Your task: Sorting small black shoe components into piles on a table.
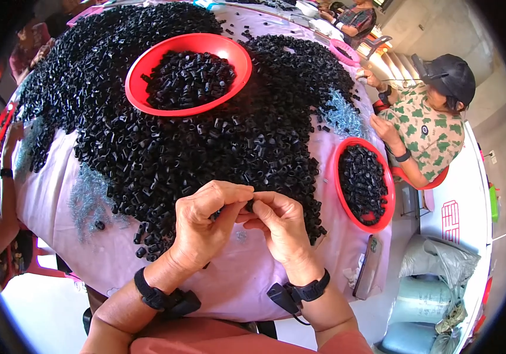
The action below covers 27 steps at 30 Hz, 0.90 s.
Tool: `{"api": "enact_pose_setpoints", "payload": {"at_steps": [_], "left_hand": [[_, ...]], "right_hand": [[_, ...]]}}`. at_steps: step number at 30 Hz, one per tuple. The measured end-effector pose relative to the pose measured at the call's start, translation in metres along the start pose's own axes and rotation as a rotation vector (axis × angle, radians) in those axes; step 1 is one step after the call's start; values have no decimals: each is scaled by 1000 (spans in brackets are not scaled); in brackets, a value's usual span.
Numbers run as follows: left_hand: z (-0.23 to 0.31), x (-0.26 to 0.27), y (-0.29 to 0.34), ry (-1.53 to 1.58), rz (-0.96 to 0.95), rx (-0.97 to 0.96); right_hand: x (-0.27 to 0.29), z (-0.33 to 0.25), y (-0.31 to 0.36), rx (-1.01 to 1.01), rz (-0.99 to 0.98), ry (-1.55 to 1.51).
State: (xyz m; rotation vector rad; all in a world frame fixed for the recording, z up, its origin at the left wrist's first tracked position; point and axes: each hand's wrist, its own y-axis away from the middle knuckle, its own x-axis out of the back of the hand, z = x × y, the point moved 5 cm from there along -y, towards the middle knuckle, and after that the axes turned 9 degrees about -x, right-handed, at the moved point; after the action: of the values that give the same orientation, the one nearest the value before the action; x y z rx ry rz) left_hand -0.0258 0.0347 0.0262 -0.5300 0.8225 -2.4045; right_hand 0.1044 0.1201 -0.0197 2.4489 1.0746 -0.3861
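Note:
My left hand (pixel 205 221) and my right hand (pixel 282 227) meet above the near edge of a big heap of small black plastic parts (pixel 205 150). A small black plastic part (pixel 249 206) shows at the right thumb, pinched in my right fingers. My left thumb and fingers are closed in a pinch against the right fingertips; what lies between them is hidden. Both wrists wear black straps with a small device. Left of the heap lies a scatter of thin clear-bluish pieces (pixel 87 197), with one black part (pixel 100 225) beside it.
A red basin (pixel 141 97) of black parts rests on the heap. A red basket (pixel 390 200) of black parts stands right, near a phone (pixel 368 268) and more clear pieces (pixel 342 115). A co-worker in a cap (pixel 430 118) sits right; others sit left and far. Sacks (pixel 424 298) stand lower right.

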Motion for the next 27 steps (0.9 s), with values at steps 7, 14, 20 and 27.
{"api": "enact_pose_setpoints", "payload": {"at_steps": [7, 14, 20, 27], "left_hand": [[1, 0, 0, 2, -56, 38], [9, 1, -4, -187, -72, -194], [13, -2, -5, -186, -161, -231], [13, -10, -2, -238, -220, -218]], "right_hand": [[1, -5, 2, -4, -18, 52], [0, -10, 4, 17, -15, 138], [5, -4, 1, -12, 14, 89], [5, -6, 2, -37, 78, 147]]}}
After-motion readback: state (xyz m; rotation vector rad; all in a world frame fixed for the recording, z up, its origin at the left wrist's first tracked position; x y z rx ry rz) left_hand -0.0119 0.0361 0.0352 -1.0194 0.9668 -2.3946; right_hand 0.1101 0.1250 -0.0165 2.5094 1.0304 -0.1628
